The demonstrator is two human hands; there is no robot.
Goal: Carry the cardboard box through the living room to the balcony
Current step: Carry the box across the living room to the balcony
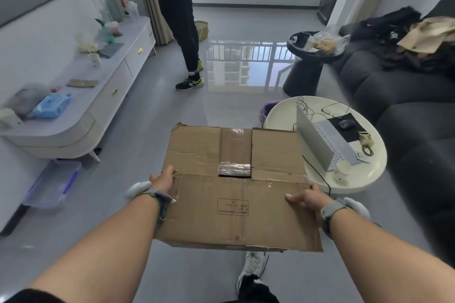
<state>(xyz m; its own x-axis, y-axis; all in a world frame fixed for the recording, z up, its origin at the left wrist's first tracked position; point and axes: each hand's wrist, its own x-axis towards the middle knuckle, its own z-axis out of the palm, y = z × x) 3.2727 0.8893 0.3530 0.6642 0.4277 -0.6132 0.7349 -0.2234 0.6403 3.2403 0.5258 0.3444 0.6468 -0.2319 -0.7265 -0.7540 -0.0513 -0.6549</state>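
Observation:
A brown cardboard box (236, 184) with taped, partly loose top flaps hangs in front of me above the grey floor. My left hand (162, 181) grips its left side, thumb on the top flap. On the right side my right hand (306, 198) holds the box, fingers lying over the near flap. Both wrists wear grey straps. Far ahead, past the room, lies the balcony (258, 11) with a low wall and railing.
A person (181, 19) stands ahead left of the path. A white TV cabinet (81, 115) with clutter lines the left wall. A round cream table (290, 115) with a laptop, a black side table (305, 74) and a dark sofa (406, 96) fill the right. A plastic tray (53, 183) lies on the floor at left.

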